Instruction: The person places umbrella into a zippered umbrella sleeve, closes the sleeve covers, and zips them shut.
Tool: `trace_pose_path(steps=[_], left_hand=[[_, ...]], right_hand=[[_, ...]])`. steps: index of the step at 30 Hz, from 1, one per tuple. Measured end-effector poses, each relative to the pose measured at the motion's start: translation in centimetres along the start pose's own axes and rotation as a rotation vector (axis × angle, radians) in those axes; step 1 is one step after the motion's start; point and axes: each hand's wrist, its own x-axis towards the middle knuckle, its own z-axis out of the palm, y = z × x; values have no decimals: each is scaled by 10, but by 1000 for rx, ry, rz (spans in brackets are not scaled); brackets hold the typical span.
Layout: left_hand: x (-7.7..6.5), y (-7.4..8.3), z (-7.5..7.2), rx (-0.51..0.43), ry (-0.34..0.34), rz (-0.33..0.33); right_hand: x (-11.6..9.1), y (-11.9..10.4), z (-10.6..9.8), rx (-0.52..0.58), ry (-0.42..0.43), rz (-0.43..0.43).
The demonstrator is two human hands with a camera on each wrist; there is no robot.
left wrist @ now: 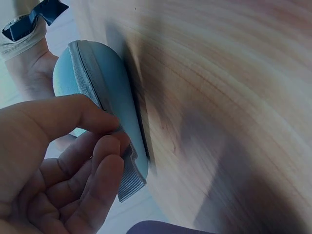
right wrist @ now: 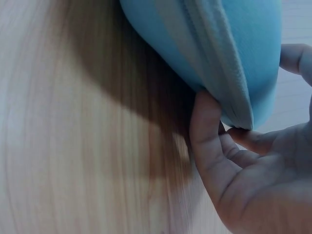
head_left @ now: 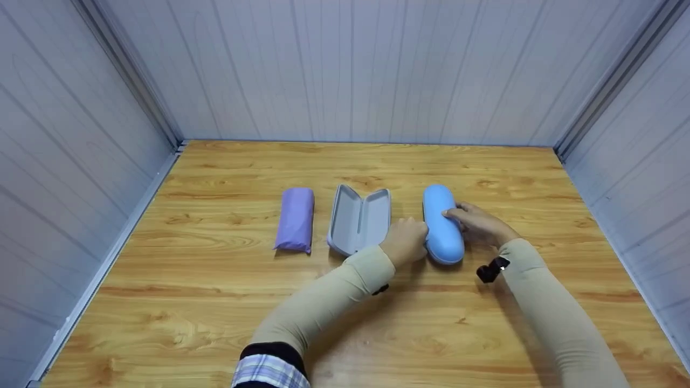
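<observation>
A blue zippered glasses case (head_left: 443, 226) lies on the wooden table, closed. At its left side my left hand (head_left: 405, 241) pinches the zipper between thumb and forefinger; the fingertips hide the pull. In the left wrist view, a grey zipper band (left wrist: 87, 68) runs along the case, with a ribbed grey fabric end (left wrist: 130, 181) sticking out below the fingertips. From the right, my right hand (head_left: 480, 222) grips the case, thumb on top and fingers against its side. The right wrist view shows those fingertips (right wrist: 207, 109) along the zipper edge.
An open glasses case (head_left: 375, 215) with a grey lining stands just left of my left hand. Farther left lies a purple wrapped packet (head_left: 295, 218). Pale panel walls (head_left: 350, 70) enclose the table at the back and both sides.
</observation>
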Motion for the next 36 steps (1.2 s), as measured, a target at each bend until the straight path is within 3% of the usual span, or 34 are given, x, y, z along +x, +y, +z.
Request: trace_pose_path(steps=[4,13,18,23,36], left_hand=[[-1,-1,2,-7,15,13],[0,-1,-1,1,-25,15],[0,-1,-4,-43,-41,-15],[-1,-3,-6,-20,-39,-43],[-5,-2,-5,-68,-117,22]], right_hand=[[-1,0,0,-11,1,5],[-1,-3,0,-38,5,23],[-1,-2,1,-50,9,20],[-1,-1,0,-58,2,1],[0,-1,-1,-73,20,23]])
